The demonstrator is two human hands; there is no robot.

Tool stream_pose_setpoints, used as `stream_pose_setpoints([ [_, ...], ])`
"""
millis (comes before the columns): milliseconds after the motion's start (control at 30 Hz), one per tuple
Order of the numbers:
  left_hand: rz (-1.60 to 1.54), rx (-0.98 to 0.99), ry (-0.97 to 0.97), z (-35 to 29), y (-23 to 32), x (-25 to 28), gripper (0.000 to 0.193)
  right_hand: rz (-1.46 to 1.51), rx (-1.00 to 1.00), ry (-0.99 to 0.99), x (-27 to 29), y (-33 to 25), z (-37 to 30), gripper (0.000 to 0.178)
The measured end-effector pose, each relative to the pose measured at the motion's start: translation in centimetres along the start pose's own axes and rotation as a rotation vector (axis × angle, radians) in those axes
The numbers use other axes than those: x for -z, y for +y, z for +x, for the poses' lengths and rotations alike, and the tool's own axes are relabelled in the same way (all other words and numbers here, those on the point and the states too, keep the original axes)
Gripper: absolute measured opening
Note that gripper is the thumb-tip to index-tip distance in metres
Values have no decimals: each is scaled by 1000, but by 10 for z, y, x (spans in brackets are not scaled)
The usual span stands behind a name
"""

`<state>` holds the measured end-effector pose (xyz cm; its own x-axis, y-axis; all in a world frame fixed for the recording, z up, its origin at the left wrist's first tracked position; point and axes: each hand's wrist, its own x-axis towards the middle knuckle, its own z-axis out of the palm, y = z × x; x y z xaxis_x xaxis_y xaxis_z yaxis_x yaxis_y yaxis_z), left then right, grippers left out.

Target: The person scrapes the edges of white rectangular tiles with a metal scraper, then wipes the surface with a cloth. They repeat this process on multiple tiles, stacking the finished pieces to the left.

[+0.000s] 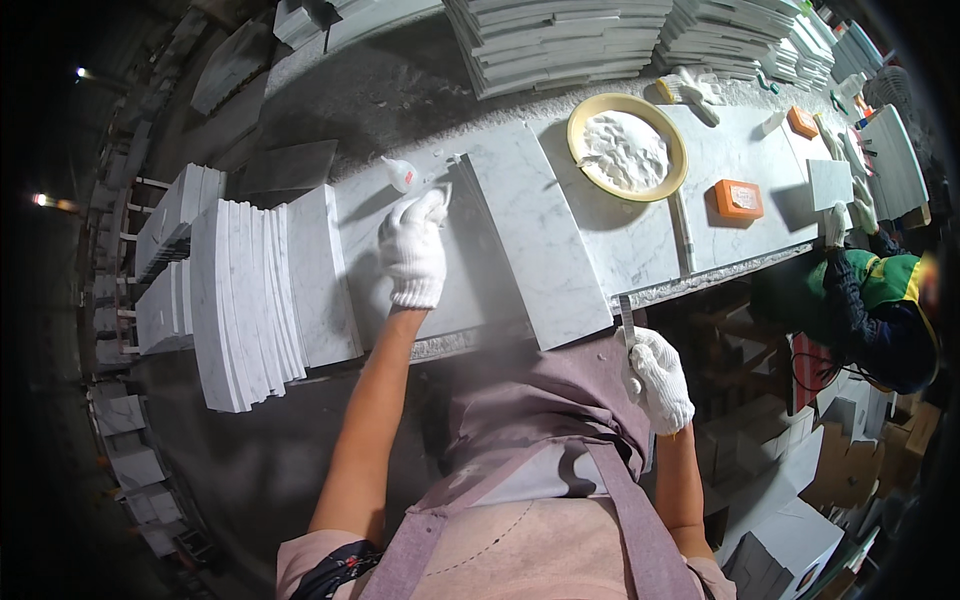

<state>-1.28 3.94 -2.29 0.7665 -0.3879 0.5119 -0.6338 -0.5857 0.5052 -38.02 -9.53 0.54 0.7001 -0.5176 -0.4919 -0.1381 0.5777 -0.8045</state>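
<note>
My left hand (413, 250), in a white knit glove, is raised over the worktop with its fingers curled together. What it holds, if anything, cannot be made out. Just beyond its fingers a small translucent squeeze bottle (401, 174) lies tilted on the stone. A long grey-veined marble slab (540, 235) lies crosswise to the right of that hand, its near end over the front edge. By that near corner my right hand (658, 380), also gloved, is closed around a narrow flat metal blade (627, 318) that points away from me.
A yellow-rimmed basin (576, 165) of white powder and an orange block (738, 200) sit to the right. Upright marble slabs (245, 300) lean at left; tile stacks (570, 45) stand behind. A co-worker (860, 300) handles a tile (830, 185) at far right.
</note>
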Motion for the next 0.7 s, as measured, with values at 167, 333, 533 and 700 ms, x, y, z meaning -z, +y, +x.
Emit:
stream_pose_setpoints([
  [167,-73,-359,1,27,41,-32,24,-17,34,-32,-9,12,3,38],
  [333,322,-411,-345,42,47,-53,18,-3,-25,-46,-13,15,-4,37],
  [533,296,-410,-250,74,36,-73,14,42,-48,-51,5,14,-5,32],
  [700,266,-414,-585,69,40,-55,14,-57,-13,63,11,14,-3,35],
])
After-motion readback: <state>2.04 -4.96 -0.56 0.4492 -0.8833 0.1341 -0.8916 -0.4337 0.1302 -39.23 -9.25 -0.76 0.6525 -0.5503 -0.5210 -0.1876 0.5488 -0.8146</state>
